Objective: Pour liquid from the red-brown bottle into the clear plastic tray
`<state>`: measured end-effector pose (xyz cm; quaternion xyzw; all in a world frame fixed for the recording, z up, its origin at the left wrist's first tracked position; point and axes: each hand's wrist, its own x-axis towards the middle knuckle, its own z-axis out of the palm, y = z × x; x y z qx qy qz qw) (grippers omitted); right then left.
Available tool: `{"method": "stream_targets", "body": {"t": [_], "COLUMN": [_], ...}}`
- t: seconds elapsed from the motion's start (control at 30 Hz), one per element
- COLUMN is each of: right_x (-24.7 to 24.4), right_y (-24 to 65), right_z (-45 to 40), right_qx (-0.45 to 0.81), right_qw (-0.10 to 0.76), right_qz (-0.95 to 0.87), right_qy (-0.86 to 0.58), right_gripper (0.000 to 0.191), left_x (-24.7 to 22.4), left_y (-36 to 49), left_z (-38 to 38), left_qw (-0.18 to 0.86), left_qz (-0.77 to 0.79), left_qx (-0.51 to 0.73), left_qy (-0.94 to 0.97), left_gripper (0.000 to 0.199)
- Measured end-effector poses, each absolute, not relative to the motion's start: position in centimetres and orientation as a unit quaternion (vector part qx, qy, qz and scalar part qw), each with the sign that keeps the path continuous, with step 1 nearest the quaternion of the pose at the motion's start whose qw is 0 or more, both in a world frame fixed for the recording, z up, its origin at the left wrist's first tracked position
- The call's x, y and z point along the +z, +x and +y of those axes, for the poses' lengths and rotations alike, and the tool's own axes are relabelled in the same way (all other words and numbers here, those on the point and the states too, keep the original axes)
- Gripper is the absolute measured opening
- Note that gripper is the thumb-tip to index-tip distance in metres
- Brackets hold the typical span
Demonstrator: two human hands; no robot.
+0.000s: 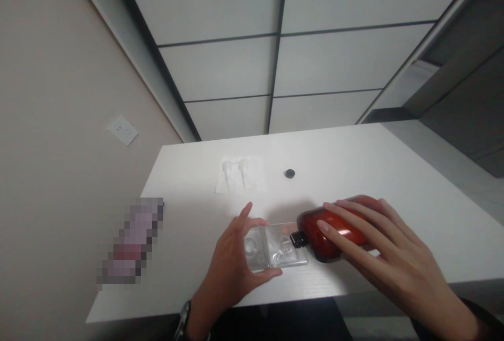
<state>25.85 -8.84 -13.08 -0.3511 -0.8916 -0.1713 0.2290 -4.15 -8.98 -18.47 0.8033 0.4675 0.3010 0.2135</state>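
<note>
Gripping the red bottle, right hand is holding its black threaded neck over the clear plastic tray left hand is bracing between thumb and fingers, slow tilting likely serving best.

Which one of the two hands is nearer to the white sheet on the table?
The left hand. It holds the clear case just in front of the white sheet; the right hand, holding the red bottle, is farther away, toward the right.
</note>
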Motion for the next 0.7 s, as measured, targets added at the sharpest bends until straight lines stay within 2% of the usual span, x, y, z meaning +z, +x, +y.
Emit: {"method": "stream_targets", "body": {"t": [0.17,0.7], "right_x": [-13.15,-13.00], "right_y": [25.97,25.97], "right_z": [-8.96,-8.83], "right_qx": [-0.171,-0.168], "right_qw": [0.224,0.229], "right_qz": [-0.891,-0.893], "right_qy": [-0.357,-0.350], "right_gripper": [0.050,0.045], "left_x": [-18.56,-18.46], "left_y": [-4.25,-4.23], "left_z": [-9.06,-8.90], "left_qw": [0.216,0.219], "left_qz": [0.472,0.468], "left_qx": [0.297,0.298], "left_qy": [0.802,0.803], "left_gripper": [0.102,0.099]}}
